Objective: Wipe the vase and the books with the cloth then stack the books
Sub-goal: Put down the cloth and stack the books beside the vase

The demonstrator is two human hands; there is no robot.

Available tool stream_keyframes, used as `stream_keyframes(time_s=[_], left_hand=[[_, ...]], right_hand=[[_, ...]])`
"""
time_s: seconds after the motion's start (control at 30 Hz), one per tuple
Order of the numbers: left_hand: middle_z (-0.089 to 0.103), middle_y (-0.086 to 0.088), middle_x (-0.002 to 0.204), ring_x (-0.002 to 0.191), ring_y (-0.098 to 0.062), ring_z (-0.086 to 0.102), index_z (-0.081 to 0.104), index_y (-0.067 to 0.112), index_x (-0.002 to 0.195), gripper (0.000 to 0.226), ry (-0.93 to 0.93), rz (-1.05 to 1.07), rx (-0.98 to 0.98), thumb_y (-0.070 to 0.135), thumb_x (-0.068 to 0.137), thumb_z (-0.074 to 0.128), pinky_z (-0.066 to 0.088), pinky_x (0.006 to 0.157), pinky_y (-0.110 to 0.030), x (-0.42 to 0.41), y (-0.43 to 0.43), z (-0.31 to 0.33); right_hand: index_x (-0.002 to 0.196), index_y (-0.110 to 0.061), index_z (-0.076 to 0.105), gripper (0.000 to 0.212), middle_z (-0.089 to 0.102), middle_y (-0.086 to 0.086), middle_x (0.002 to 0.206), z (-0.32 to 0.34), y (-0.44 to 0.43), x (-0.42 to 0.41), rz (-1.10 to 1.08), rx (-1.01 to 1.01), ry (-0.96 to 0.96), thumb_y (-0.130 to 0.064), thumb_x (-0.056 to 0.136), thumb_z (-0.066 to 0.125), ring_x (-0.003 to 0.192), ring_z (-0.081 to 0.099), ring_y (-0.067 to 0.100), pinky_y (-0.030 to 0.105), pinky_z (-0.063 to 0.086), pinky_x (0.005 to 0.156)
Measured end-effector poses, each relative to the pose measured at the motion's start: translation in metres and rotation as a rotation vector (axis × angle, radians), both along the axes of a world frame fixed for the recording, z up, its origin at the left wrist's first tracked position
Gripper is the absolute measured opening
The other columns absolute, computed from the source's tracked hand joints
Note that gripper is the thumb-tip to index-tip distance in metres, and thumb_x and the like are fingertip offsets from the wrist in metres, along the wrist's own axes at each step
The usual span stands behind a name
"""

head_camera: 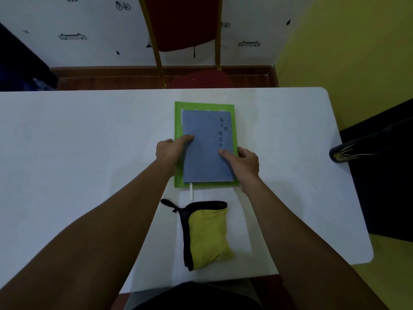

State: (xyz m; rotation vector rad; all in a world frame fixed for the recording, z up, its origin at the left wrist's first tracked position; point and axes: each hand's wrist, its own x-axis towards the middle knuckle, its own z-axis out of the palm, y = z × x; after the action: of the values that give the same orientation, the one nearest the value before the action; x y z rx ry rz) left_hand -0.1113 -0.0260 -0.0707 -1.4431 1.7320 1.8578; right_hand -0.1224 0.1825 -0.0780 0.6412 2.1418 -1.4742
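A blue book (205, 148) lies flat on top of a larger green book (178, 121) in the middle of the white table (78, 142). My left hand (169, 151) grips the blue book's left edge, thumb on the cover. My right hand (245, 162) holds its right edge, thumb on the cover too. A white ribbon hangs from the blue book's near end. The yellow cloth (207, 236) with black trim lies folded on the table just in front of the books, touched by neither hand. A dark vase (348, 153) with a gold leaf pattern stands at the table's right edge.
A red chair (185, 30) with a gold frame stands behind the table's far edge. A dark object sits beside the table at right, behind the vase. The wall is yellow on the right.
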Motion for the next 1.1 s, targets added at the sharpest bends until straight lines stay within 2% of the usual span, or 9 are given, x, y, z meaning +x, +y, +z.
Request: stream_keyframes(time_s=[0.07,0.17,0.37,0.47,0.57,0.73,0.83,0.97,1.1], left_hand=[[0.074,-0.006,0.098,0.087,-0.024,0.074,0.066,0.011,0.099,0.053,0.049,-0.034,0.097,0.043,0.067,0.094,0.061,0.066,-0.035,0.003,0.005,0.006],[0.074,-0.008,0.105,0.09,-0.026,0.076,0.062,0.007,0.112,0.071,0.101,-0.035,0.12,0.041,0.06,0.098,0.064,0.071,-0.038,0.011,0.009,0.014],[0.073,-0.015,0.108,0.093,-0.032,0.076,0.054,0.005,0.104,0.062,0.313,-0.025,0.124,0.018,0.062,0.098,0.065,0.075,-0.047,0.023,0.015,0.034],[0.075,-0.014,0.107,0.093,-0.031,0.076,0.054,0.0,0.107,0.068,0.394,-0.165,0.045,0.019,0.06,0.099,0.065,0.076,-0.048,0.023,0.005,0.047],[0.075,-0.016,0.108,0.096,-0.032,0.075,0.053,0.005,0.102,0.065,0.492,-0.289,-0.003,0.018,0.058,0.099,0.064,0.077,-0.048,0.02,-0.007,0.059],[0.075,-0.006,0.118,0.107,-0.022,0.073,0.056,0.002,0.125,0.081,0.598,-0.453,-0.092,0.014,0.056,0.096,0.063,0.087,-0.043,0.028,-0.021,0.064],[0.074,0.004,0.121,0.113,-0.017,0.07,0.059,0.015,0.128,0.076,0.696,-0.498,-0.146,0.009,0.06,0.093,0.062,0.088,-0.035,0.043,-0.021,0.058],[0.069,-0.003,0.13,0.12,-0.02,0.066,0.054,0.01,0.136,0.083,0.754,-0.525,-0.188,0.0,0.064,0.093,0.059,0.093,-0.038,0.052,-0.018,0.047],[0.066,0.0,0.134,0.124,-0.018,0.063,0.053,0.018,0.139,0.086,0.693,-0.576,-0.252,0.017,0.065,0.097,0.058,0.098,-0.043,0.057,-0.018,0.034]], right_hand=[[0.11,-0.025,0.076,0.042,0.078,-0.009,0.099,0.002,0.006,0.001,-0.021,-0.067,-0.014,-0.042,0.074,0.088,0.083,0.075,0.011,0.025,0.06,0.062],[0.108,-0.026,0.076,0.034,0.079,-0.01,0.096,0.003,0.009,0.004,-0.029,-0.135,-0.035,-0.037,0.078,0.087,0.079,0.075,0.008,0.022,0.058,0.059],[0.121,-0.017,0.07,0.048,0.078,0.003,0.115,0.009,0.014,0.01,-0.042,-0.344,-0.042,-0.03,0.079,0.089,0.098,0.077,0.024,0.042,0.065,0.08],[0.14,-0.013,0.049,0.09,0.068,0.008,0.128,0.016,0.022,0.0,0.007,-0.375,0.001,-0.025,0.065,0.098,0.113,0.069,0.025,0.042,0.062,0.09],[0.155,-0.028,0.027,0.127,0.058,0.002,0.136,0.025,0.024,-0.006,0.099,-0.281,0.092,-0.029,0.054,0.103,0.123,0.061,0.019,0.043,0.059,0.096],[0.133,-0.024,0.046,0.087,0.061,-0.007,0.125,0.041,0.021,-0.004,0.182,-0.14,0.372,-0.009,0.064,0.097,0.114,0.061,0.005,0.032,0.062,0.085],[0.131,-0.03,0.046,0.09,0.062,-0.01,0.123,0.038,0.023,0.0,0.225,-0.095,0.44,-0.009,0.061,0.098,0.115,0.06,0.005,0.031,0.06,0.085],[0.125,-0.036,0.045,0.089,0.06,-0.022,0.116,0.034,0.024,0.007,0.233,-0.053,0.437,-0.003,0.062,0.097,0.104,0.057,-0.02,0.009,0.053,0.076],[0.119,-0.037,0.046,0.084,0.062,-0.021,0.111,0.026,0.03,0.013,0.237,-0.029,0.431,0.001,0.063,0.096,0.095,0.059,-0.023,0.003,0.049,0.074]])
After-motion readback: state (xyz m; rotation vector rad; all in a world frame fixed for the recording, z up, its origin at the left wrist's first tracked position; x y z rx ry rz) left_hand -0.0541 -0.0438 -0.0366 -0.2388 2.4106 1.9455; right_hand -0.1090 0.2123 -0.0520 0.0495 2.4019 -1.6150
